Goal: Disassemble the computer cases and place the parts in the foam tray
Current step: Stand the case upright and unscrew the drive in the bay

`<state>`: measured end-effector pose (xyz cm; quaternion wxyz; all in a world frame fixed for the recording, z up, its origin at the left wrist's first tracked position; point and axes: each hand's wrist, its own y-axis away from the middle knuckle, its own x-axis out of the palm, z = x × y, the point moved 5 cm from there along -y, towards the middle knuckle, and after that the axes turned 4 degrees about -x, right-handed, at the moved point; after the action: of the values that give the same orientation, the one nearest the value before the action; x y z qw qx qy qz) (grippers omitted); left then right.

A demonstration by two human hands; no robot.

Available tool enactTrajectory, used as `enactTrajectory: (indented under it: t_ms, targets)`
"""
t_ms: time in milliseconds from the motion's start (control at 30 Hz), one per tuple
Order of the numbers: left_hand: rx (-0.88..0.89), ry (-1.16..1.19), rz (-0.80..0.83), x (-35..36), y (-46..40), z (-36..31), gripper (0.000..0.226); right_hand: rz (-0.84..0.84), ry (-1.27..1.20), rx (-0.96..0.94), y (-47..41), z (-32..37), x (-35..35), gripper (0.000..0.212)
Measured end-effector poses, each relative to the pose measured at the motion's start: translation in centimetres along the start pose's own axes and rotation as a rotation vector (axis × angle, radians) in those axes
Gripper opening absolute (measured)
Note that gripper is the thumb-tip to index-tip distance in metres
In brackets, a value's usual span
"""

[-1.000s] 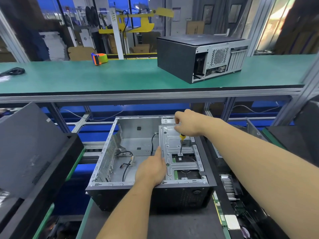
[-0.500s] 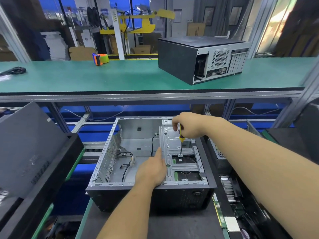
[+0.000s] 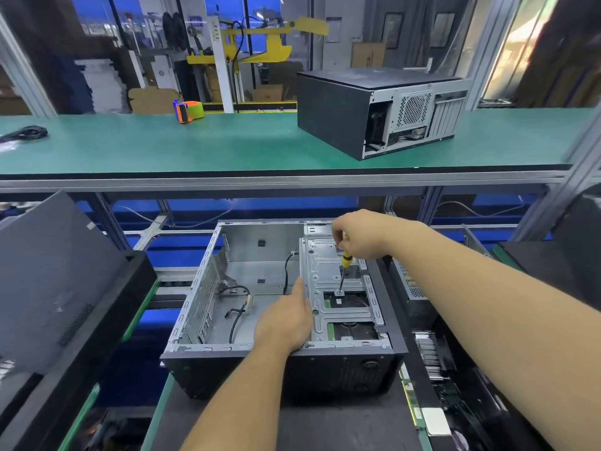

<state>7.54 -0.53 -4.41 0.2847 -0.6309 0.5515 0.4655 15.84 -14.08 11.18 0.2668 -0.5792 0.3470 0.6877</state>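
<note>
An open computer case (image 3: 227,348) lies on its side on the lower bench, its main bay bare but for loose black cables (image 3: 237,312). A silver drive cage (image 3: 322,271) fills its right part. My right hand (image 3: 361,234) grips a yellow-handled screwdriver (image 3: 344,266) held upright, its tip on a screw at the cage's middle. My left hand (image 3: 286,317) rests on the cage's left edge, thumb pointing away from me and the other fingers out of sight. No foam tray is plainly in view.
A second, closed case (image 3: 374,109) stands on the green upper shelf (image 3: 162,148), with a tape dispenser (image 3: 188,110) and a black cable (image 3: 27,133) to its left. A removed black side panel (image 3: 48,281) leans at left. Circuit boards and parts (image 3: 432,369) lie at right.
My right hand has drawn slightly toward me and turned on the screwdriver handle, whose tip stays on the same screw. My left hand has not moved.
</note>
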Motion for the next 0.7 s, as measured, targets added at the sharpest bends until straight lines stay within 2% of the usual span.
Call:
enactTrajectory:
  t_ms: [200,300,400,600,700]
  targets:
    - [0.001,0.0,-0.008,-0.08,0.02,0.03,0.056,0.071,-0.083,-0.011,0.41,0.35,0.06,0.029]
    - [-0.004,0.007,-0.006,-0.07,0.08,0.0,0.056,0.042,-0.035,0.053,0.27,0.06,0.25,0.024]
    - [-0.004,0.004,-0.008,-0.05,0.03,0.0,0.056,0.006,0.057,0.139,0.06,-0.35,0.19,0.039]
    - [-0.006,0.01,-0.002,0.01,-0.06,0.07,0.056,0.004,0.0,0.039,0.12,0.03,0.01,0.009]
    - [-0.002,0.013,-0.008,0.0,-0.09,0.08,0.056,0.017,-0.077,0.025,0.39,0.3,-0.33,0.026]
